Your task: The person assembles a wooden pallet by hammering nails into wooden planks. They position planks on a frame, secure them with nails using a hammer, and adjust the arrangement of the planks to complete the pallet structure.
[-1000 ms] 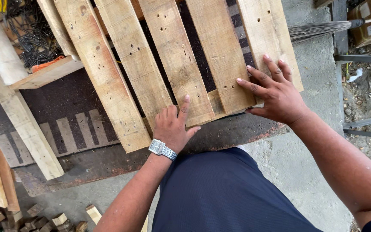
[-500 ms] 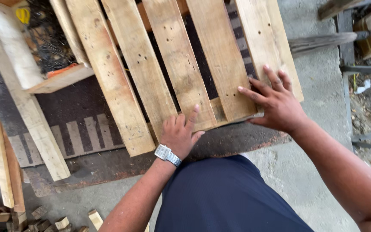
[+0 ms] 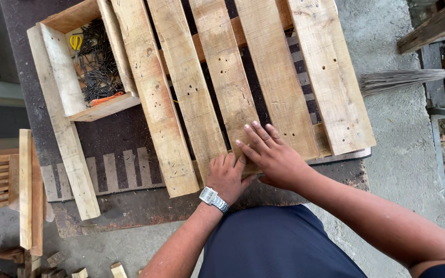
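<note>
Seen from above, a person leans over a wooden pallet [image 3: 222, 87] lying on a dark tabletop [image 3: 114, 206]. Both hands rest flat and empty on the near ends of the pallet's middle slats, fingers spread, gripping nothing. The left hand [image 3: 226, 177], with a silver wristwatch [image 3: 214, 199] on its wrist, lies palm down at the near edge. The right hand [image 3: 274, 157] sits just beside it, its fingers partly overlapping the left hand's. Beyond the left hand, on its outer side, an open wooden box [image 3: 81, 67] holds what look like dark nails and a yellow-handled tool, perhaps scissors [image 3: 75, 42]. Well beyond the right hand, a broom head [image 3: 397, 80] lies on the concrete floor [image 3: 403, 164].
</note>
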